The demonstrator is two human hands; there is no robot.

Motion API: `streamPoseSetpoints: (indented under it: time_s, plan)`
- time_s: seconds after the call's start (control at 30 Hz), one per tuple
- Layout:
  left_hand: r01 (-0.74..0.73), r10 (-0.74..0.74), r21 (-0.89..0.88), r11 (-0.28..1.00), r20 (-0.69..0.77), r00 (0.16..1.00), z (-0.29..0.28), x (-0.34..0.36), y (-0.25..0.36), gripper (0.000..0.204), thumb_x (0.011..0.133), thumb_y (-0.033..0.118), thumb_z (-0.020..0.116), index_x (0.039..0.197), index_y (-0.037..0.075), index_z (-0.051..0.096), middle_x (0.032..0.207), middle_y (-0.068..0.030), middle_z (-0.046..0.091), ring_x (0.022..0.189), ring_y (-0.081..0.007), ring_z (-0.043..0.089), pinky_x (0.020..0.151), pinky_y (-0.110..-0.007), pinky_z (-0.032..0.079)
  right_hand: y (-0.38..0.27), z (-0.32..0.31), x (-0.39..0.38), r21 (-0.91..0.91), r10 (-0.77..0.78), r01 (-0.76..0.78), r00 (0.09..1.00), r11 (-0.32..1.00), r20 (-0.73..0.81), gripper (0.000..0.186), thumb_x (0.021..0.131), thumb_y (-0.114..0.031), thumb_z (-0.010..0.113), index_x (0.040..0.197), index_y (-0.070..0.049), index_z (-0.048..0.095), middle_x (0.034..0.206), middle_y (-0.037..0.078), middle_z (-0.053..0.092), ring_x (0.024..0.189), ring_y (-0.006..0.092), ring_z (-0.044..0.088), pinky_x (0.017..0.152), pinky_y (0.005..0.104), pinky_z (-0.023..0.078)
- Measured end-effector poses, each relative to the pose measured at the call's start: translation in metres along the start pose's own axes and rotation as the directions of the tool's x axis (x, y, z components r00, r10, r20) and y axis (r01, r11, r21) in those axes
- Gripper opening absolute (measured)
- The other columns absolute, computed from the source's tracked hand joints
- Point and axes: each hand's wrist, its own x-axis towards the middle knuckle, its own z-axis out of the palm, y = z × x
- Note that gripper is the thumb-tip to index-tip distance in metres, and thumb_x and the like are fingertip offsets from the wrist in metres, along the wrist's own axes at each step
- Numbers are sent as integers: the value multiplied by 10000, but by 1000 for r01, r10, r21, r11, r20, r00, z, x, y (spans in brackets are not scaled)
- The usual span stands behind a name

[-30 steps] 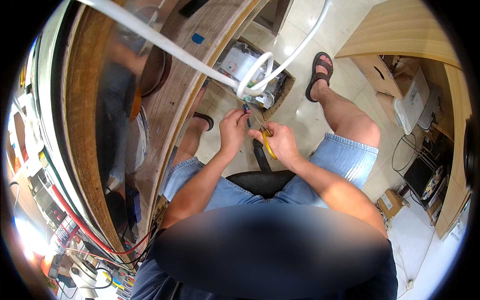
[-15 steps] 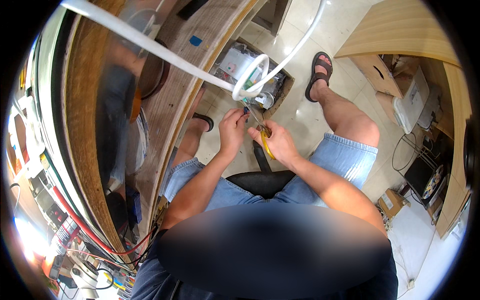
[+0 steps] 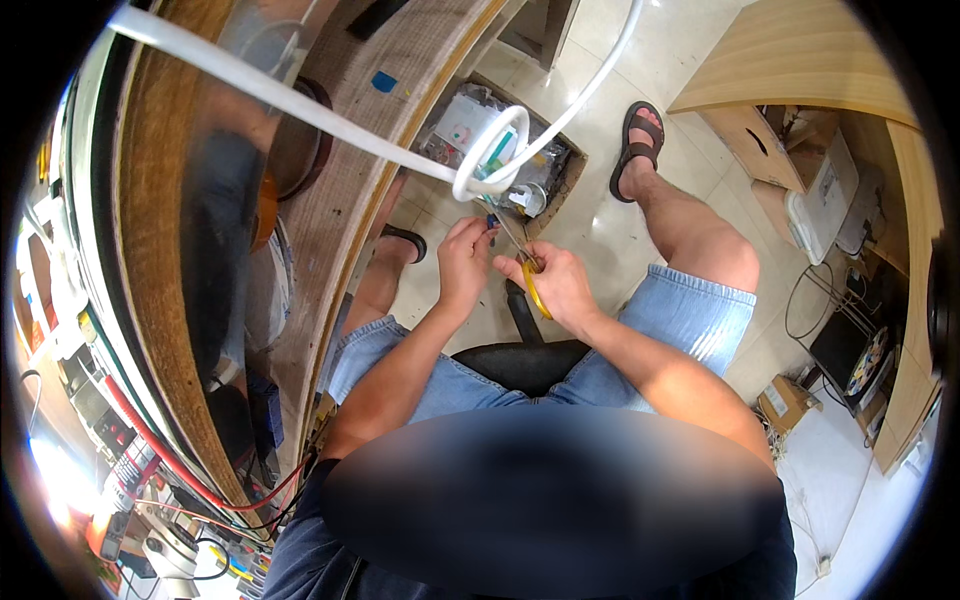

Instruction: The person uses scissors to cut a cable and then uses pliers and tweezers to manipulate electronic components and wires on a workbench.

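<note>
My right hand (image 3: 563, 283) is closed around yellow-handled scissors (image 3: 533, 291). Their metal blades point up and left, toward the fingertips of my left hand (image 3: 463, 262). That hand is closed in a pinch on a small dark blue piece (image 3: 492, 222), too small to name more exactly. The scissor tips lie right beside this piece; whether they touch it I cannot tell. Both hands are above the floor, in front of my lap. A looped white tube or thick cable (image 3: 513, 122) crosses the view just beyond them and partly hides what lies behind.
An open cardboard box (image 3: 570, 185) of mixed scraps stands on the tiled floor beyond my hands. Along the left runs a wooden workbench (image 3: 345, 165) with a blue scrap (image 3: 384, 81) on it. A wooden cabinet (image 3: 800, 60) and a small carton (image 3: 786, 402) are at the right.
The white tube and its loop appear slightly farther left, and the bench has shifted a little in view. Both hands keep their holds, nearly still.
</note>
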Motion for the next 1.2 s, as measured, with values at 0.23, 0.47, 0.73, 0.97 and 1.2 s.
streamPoseSetpoints:
  time_s: [0.23, 0.47, 0.73, 0.97, 1.2]
  plan:
    - [25, -25, 7, 1000, 11, 1000, 0, 1, 2, 123, 907, -37, 639, 1006, -34, 712, 956, -160, 685, 820, -313, 679, 734, -358, 532, 7, 0, 3, 59, 3, -4, 1000, 998, 16, 580, 813, -554, 812, 847, 15, 703, 600, 112, 614, 551, 179, 548, 561, 376, 461]
    - [50, -50, 0, 999, -21, 999, 2, 1, 0, 98, 886, -10, 684, 978, -40, 701, 954, -165, 685, 822, -313, 674, 730, -346, 525, 0, -2, 3, 40, 19, -20, 1000, 999, 17, 617, 855, -597, 739, 928, 14, 698, 706, 147, 660, 648, 215, 622, 627, 391, 492]
    - [-17, 17, 17, 1000, -10, 1000, 2, -1, -7, 120, 886, -76, 633, 999, -77, 674, 1030, -184, 692, 870, -317, 699, 788, -340, 559, -5, -5, 2, 39, 81, -86, 990, 996, 119, 592, 862, -588, 738, 900, 0, 694, 714, 122, 661, 661, 197, 618, 642, 373, 491]
    - [-18, 18, 24, 1000, -3, 1000, -1, 1, -4, 163, 894, -70, 622, 1045, -66, 681, 1051, -196, 693, 912, -361, 697, 803, -381, 564, 2, -2, 4, 55, 58, -65, 992, 996, 109, 547, 855, -553, 772, 853, -10, 703, 653, 75, 629, 613, 140, 575, 596, 345, 475]
    - [-9, 10, 55, 998, -15, 1000, -1, 2, 0, 156, 894, -55, 632, 1040, -63, 685, 1031, -197, 688, 899, -359, 691, 791, -394, 548, 17, 5, 7, 34, -22, 21, 1000, 999, 21, 560, 840, -563, 785, 869, -5, 732, 603, 71, 611, 554, 131, 549, 551, 339, 465]
